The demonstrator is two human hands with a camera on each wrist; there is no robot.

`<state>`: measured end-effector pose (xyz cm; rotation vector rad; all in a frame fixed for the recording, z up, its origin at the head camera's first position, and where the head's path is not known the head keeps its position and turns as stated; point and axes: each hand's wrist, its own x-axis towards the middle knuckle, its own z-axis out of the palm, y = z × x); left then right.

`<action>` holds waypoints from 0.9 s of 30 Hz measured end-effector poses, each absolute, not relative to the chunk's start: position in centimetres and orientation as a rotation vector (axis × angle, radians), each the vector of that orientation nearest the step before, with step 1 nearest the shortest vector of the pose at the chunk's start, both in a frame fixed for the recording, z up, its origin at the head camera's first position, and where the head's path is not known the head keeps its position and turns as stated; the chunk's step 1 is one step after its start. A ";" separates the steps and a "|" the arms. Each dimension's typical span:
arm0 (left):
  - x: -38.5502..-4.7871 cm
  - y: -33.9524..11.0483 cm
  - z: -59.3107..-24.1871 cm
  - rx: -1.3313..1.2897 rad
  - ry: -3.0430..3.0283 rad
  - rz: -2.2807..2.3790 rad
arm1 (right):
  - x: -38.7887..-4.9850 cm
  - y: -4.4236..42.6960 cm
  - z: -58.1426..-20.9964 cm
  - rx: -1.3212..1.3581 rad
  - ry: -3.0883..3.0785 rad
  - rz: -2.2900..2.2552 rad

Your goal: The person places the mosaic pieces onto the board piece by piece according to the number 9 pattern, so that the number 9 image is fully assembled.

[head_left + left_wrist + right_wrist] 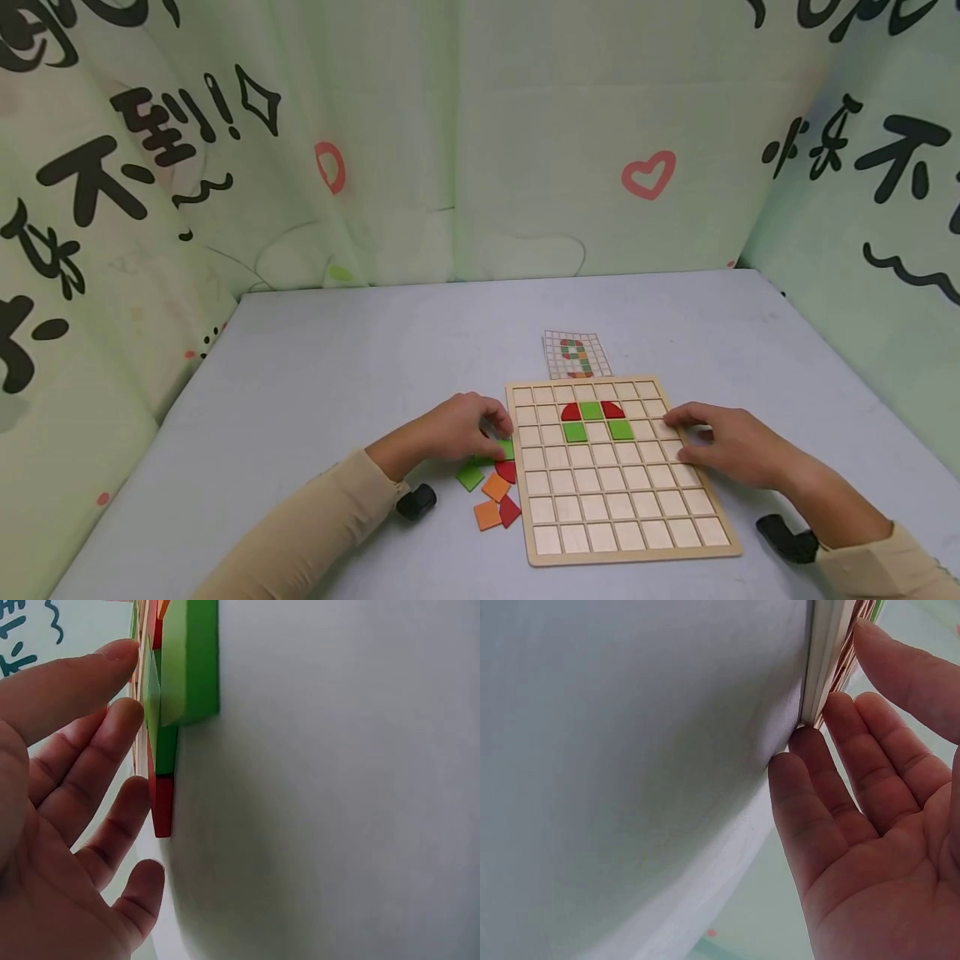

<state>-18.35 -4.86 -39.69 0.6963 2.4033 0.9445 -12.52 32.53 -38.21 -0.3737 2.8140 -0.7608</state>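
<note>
A wooden grid board (pixel 633 557) lies flat on the table. Near its top sit two red curved tiles (pixel 571 412), a green square tile (pixel 591 410) between them, and two more green squares (pixel 620 429) one row below. At the board's left edge my left hand (pixel 461 429) hovers over a loose green tile (pixel 506 450). Its thumb and fingers are apart, and in the left wrist view they are beside green tiles (pixel 202 660) and a red one (pixel 163 806). My right hand (pixel 738 442) rests against the board's right edge with fairly straight fingers (pixel 806 817).
Loose orange square tiles (pixel 487 515), red curved tiles (pixel 509 510) and a green square (pixel 470 477) lie left of the board. A printed pattern card (pixel 555 367) lies behind it. Curtains (pixel 525 167) with writing surround the white table (pixel 360 350).
</note>
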 end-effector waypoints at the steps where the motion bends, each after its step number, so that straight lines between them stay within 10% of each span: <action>1: -18.4 -4.8 -39.7 0.698 2.402 0.941 | -12.5 32.5 -38.2 -0.372 2.813 -0.763; 27: -18.5 -4.6 -39.7 0.667 2.476 0.897 | -12.5 32.6 -38.3 -0.377 2.811 -0.768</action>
